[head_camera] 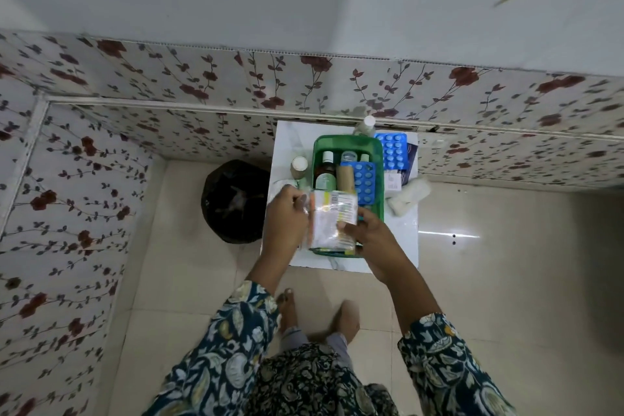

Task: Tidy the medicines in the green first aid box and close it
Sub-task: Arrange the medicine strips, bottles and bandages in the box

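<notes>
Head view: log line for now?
phase: tidying | left hand grip: packet | right hand grip: packet | packet: over green box | box: open, bottles inside

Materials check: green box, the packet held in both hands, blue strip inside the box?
The green box: moulded plastic by the look, smooth, slightly translucent rim. The packet: thin clear plastic film, crinkled and glinting, printed label showing. The blue strip: blister sheet, probably foil-backed plastic; rows of raised bubbles.
</notes>
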